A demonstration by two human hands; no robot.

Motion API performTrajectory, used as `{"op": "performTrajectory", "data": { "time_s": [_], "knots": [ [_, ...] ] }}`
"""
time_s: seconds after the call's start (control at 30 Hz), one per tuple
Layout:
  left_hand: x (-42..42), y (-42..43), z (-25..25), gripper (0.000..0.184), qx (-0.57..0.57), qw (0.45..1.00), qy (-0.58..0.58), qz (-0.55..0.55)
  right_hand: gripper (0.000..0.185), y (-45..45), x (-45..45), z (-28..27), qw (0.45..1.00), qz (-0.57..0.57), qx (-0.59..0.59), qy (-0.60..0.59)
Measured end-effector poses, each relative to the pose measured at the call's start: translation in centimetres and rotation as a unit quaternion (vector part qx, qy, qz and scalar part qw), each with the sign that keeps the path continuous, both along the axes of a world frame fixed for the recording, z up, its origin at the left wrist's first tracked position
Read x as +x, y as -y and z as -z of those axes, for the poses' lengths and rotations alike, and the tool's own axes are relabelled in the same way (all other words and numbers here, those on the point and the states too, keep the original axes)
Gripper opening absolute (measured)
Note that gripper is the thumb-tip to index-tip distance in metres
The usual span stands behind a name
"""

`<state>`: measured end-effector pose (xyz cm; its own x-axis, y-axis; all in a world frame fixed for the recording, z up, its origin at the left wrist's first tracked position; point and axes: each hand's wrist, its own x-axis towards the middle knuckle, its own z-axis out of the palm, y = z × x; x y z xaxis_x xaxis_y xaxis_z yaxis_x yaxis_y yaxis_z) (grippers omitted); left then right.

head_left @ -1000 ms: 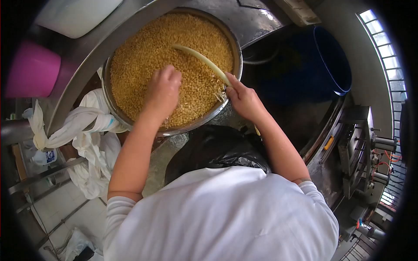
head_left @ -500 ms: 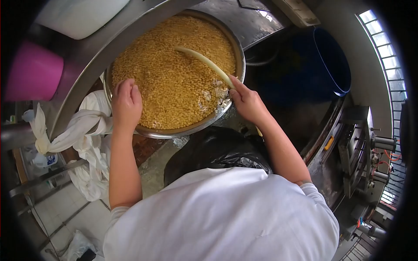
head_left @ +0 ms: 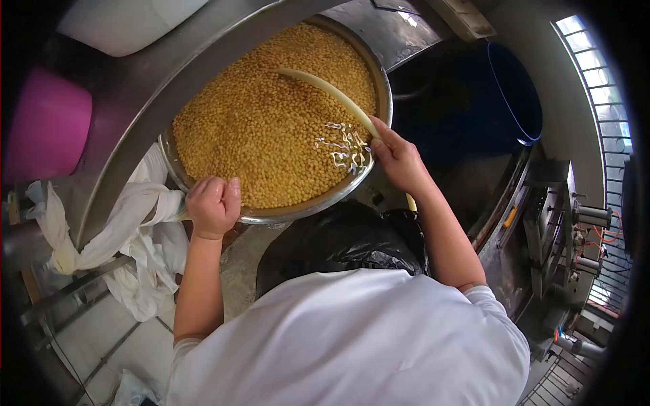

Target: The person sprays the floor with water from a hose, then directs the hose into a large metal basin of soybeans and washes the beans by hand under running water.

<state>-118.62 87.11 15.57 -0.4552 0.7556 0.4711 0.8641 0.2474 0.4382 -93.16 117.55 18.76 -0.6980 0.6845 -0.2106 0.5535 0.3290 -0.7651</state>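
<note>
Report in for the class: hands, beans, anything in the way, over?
Left hand curled at bowl's rim; right hand gripping hose; hose tip at wet beans; metal ledge blocks view of bowl's far-left side.

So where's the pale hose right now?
It's upper middle in the head view: the hose arcs leftward from the person's right hand over the yellow grains in the metal basin.
</note>
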Motion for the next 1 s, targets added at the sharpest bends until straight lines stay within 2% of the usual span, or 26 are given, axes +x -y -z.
{"op": "performTrajectory", "data": {
  "time_s": [0.07,0.27,0.63,0.7,0.83,1.0],
  "knots": [
    [0.4,-0.8,-0.5,0.044,0.023,0.999,-0.020,-0.009,0.050,0.0,-0.2,-0.2,1.000,0.004,-0.002,-0.001],
    [2.4,-1.4,0.0,0.048,0.015,1.000,-0.007,-0.006,0.049,-2.1,-0.5,0.7,0.999,-0.004,0.049,-0.023],
    [5.9,-2.6,0.6,0.047,0.025,0.998,0.012,-0.063,0.049,-6.0,-1.2,0.5,0.999,-0.034,-0.005,0.018],
    [6.7,-3.1,0.5,0.047,0.024,0.997,0.014,-0.078,0.050,-6.9,-1.0,1.8,0.992,-0.079,0.084,-0.060],
    [8.0,-3.8,0.6,0.046,0.009,0.994,-0.006,-0.107,0.050,-8.1,-1.3,0.4,0.998,-0.062,-0.008,0.005],
    [9.3,-4.6,0.2,0.046,0.005,0.991,-0.011,-0.130,0.051,-9.1,-1.3,0.3,0.996,-0.091,0.009,-0.017]
  ]
}}
